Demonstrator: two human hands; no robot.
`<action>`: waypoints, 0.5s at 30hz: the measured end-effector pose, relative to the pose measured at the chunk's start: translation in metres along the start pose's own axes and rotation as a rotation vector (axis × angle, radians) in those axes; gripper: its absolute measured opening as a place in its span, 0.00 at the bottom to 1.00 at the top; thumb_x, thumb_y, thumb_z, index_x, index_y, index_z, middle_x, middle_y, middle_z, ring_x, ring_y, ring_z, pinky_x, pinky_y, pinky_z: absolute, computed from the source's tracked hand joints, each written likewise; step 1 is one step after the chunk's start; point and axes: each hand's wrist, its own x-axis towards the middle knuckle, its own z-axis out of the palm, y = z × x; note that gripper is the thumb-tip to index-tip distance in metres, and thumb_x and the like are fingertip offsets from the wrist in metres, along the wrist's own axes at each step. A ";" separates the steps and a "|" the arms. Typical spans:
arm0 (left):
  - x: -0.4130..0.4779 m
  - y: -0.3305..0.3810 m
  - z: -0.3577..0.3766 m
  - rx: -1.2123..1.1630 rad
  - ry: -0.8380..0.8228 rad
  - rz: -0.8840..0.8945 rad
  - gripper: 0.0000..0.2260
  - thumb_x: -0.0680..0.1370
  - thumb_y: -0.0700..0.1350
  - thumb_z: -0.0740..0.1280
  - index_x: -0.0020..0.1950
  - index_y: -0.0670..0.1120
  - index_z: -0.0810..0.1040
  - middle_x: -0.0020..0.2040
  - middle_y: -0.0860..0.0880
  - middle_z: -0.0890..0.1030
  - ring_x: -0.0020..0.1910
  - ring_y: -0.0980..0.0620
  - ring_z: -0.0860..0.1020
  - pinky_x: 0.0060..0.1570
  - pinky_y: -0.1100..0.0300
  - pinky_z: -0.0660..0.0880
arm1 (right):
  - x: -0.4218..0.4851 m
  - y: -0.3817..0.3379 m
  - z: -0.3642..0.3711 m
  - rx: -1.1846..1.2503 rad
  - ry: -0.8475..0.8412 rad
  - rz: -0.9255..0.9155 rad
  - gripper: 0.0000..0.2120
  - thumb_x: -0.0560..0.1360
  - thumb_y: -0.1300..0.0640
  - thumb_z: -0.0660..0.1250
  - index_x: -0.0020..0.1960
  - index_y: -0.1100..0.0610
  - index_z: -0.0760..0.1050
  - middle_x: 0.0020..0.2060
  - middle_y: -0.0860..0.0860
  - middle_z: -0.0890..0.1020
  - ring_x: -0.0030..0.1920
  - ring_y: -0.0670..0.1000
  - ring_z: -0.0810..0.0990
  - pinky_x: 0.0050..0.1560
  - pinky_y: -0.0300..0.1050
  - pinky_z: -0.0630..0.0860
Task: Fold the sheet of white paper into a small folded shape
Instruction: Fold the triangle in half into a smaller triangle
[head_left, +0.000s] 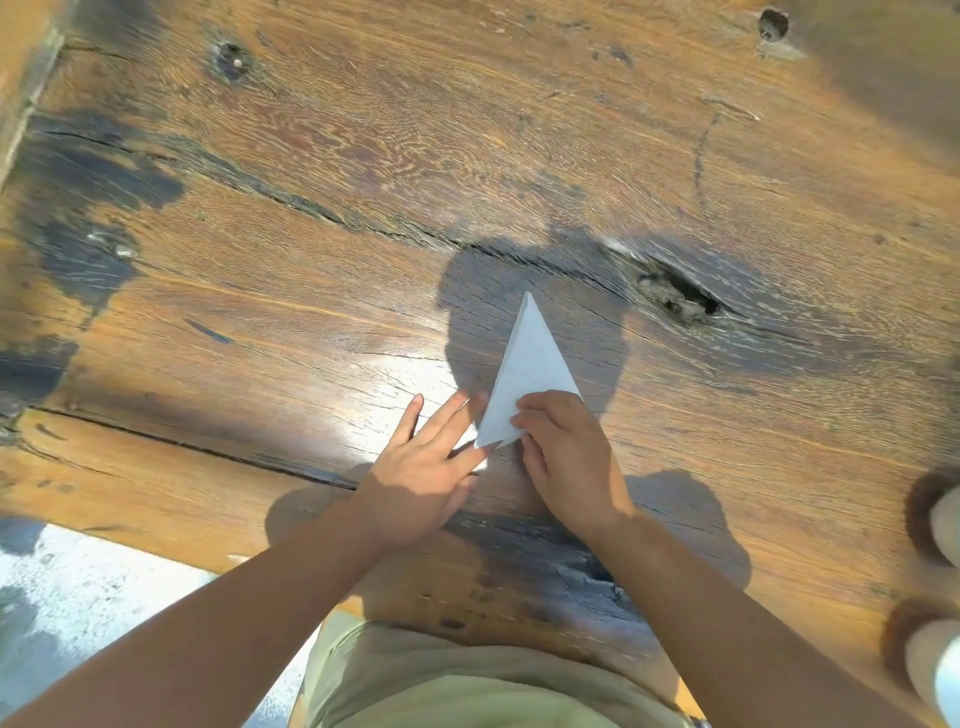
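Note:
The white paper (524, 364) lies on the wooden table (311, 234), folded into a narrow triangle with its tip pointing away from me. My left hand (426, 467) rests flat with fingers spread, its fingertips touching the triangle's near left corner. My right hand (561, 447) has curled fingers pressing down on the paper's near right edge and hides that corner.
The table is worn, with long cracks and a dark knot hole (680, 299) just right of the paper's tip. Two white rounded objects (940, 670) sit at the right edge. The table's near edge runs by my waist; pale ground (78, 587) shows at lower left.

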 end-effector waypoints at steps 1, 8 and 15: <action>0.000 -0.001 0.000 -0.011 0.000 0.007 0.21 0.80 0.49 0.60 0.74 0.55 0.67 0.81 0.46 0.55 0.80 0.45 0.51 0.75 0.38 0.52 | 0.000 0.000 -0.001 -0.001 -0.005 -0.014 0.10 0.70 0.70 0.72 0.51 0.64 0.83 0.53 0.59 0.83 0.55 0.62 0.81 0.57 0.54 0.78; -0.006 -0.015 -0.012 -0.043 -0.069 0.124 0.21 0.82 0.53 0.55 0.76 0.57 0.63 0.80 0.43 0.55 0.80 0.44 0.49 0.76 0.38 0.48 | 0.000 0.000 0.001 -0.031 -0.042 -0.017 0.13 0.67 0.71 0.74 0.51 0.64 0.84 0.55 0.61 0.83 0.56 0.65 0.81 0.55 0.61 0.79; 0.014 -0.004 -0.023 -0.146 0.127 0.145 0.09 0.77 0.43 0.61 0.56 0.43 0.75 0.67 0.38 0.73 0.66 0.39 0.72 0.71 0.39 0.63 | 0.000 0.004 0.002 -0.055 -0.065 -0.035 0.14 0.67 0.71 0.73 0.51 0.63 0.84 0.55 0.59 0.83 0.57 0.63 0.81 0.57 0.57 0.79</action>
